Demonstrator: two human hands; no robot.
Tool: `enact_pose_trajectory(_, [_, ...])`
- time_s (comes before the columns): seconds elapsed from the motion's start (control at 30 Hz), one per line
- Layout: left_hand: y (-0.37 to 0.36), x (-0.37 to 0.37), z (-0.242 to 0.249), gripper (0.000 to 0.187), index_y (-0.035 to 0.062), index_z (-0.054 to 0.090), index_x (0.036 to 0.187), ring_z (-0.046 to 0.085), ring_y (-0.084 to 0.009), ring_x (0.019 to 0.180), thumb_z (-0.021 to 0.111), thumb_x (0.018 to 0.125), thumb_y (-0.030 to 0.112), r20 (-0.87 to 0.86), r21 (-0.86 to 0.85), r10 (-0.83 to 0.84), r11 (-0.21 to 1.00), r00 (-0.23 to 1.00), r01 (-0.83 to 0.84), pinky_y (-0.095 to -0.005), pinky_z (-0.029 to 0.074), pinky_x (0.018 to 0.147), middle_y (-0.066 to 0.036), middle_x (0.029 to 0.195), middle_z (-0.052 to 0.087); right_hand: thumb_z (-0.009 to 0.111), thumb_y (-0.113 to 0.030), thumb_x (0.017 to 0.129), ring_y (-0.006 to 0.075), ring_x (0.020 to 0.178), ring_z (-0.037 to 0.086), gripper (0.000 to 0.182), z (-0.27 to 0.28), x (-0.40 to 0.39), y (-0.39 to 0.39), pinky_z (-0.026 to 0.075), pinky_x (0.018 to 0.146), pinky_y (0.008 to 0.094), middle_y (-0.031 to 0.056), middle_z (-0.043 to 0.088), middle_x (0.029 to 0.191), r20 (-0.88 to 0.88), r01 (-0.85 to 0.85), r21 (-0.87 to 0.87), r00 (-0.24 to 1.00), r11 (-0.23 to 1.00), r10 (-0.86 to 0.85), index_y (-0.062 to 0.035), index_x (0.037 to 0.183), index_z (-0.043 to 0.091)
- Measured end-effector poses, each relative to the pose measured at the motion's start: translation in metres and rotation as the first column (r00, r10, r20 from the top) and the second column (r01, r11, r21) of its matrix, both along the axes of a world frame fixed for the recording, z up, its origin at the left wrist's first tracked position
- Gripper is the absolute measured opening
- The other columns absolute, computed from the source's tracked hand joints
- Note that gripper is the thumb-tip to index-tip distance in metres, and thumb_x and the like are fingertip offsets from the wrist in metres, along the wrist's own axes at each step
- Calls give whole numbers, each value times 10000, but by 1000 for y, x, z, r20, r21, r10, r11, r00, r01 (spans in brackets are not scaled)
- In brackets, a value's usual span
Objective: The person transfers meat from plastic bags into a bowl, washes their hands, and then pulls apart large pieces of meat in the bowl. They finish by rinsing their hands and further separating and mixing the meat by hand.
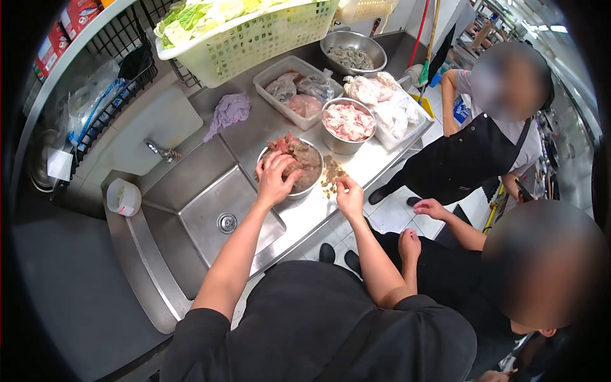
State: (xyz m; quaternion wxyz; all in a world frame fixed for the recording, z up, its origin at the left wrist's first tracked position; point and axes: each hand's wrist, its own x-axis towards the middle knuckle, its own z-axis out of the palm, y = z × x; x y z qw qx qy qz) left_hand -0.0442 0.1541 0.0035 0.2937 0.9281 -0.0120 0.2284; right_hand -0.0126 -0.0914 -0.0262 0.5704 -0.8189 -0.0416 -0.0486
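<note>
A round metal bowl stands on the steel counter beside the sink, heaped with raw minced meat, brownish with redder pieces at the far side. Over the near left part of the meat lies my left hand, its fingers apart and curved, touching it. To the right of the bowl, small brown bits are scattered on the counter. Beside them, my right hand hovers by the counter's edge with thumb and fingertips pinched together; whatever is between them is too small to make out.
Behind the bowl are a plastic tub of bagged meat, a pot of pale pink meat, white bags and a shrimp bowl. A vegetable basket hangs above. The sink lies left; two people stand right.
</note>
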Motion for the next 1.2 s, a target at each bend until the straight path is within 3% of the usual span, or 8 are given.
enact_pose_trajectory(0.23, [3,39,27,324,111,755,1205,520,-268,1405,620,1032,348,110,-136,19,991,994,-4,-460,244,1165,-54,1350,699,624,-97,950,309,873,759,193,-40,-5,-28,580,804,396,211,760,912,-168,-121,-182,982,976,90,-10,1059,757])
enact_pose_trajectory(0.37, [8,88,46,539,122,614,1437,397,-275,1511,556,1047,490,-73,85,-45,995,996,52,-489,224,1204,-91,1550,548,635,-132,958,316,863,754,207,-39,0,-17,576,810,408,201,764,911,-178,-146,-121,976,982,123,1,1066,752])
enact_pose_trajectory(0.5, [-20,92,51,777,170,431,1597,228,-330,1584,471,1010,678,-458,355,9,919,889,173,-560,172,1246,-69,1700,331,663,-237,990,244,883,726,286,-34,8,5,580,800,392,169,761,935,-329,-222,49,917,974,226,28,1060,743])
enact_pose_trajectory(0.57, [-26,95,44,849,186,378,1626,171,-356,1595,447,983,736,-471,338,-21,919,882,203,-593,145,1257,-63,1718,286,669,-268,997,220,893,713,320,-27,13,18,588,787,378,154,755,944,-378,-228,142,887,963,266,38,1061,739])
enact_pose_trajectory(0.63, [-28,86,41,847,194,368,1630,154,-357,1598,459,980,729,-438,434,25,881,899,187,-600,130,1261,-68,1714,294,684,-290,994,208,941,703,344,-13,11,29,607,763,347,129,730,970,-550,-68,561,714,825,433,48,1047,727])
enact_pose_trajectory(0.77, [-33,83,35,844,190,374,1625,148,-379,1589,477,975,718,-393,497,21,846,919,194,-609,106,1264,-128,1693,308,648,-192,974,197,786,698,281,-20,19,48,615,725,331,138,709,931,-535,-54,612,706,789,464,86,970,693])
enact_pose_trajectory(1.13, [-45,86,25,709,121,527,1461,370,-412,1358,614,949,604,-309,536,33,831,950,145,-580,234,1128,-193,1463,480,674,-210,865,234,762,652,315,-22,29,39,529,690,371,177,628,810,-495,-288,329,758,899,424,88,779,624])
enact_pose_trajectory(1.2, [-47,87,21,715,118,528,1460,375,-412,1351,614,947,608,-322,546,72,829,944,123,-584,245,1125,-189,1457,483,685,-234,860,276,795,636,364,-33,24,44,530,718,397,258,585,991,-374,-278,233,859,932,350,76,705,572])
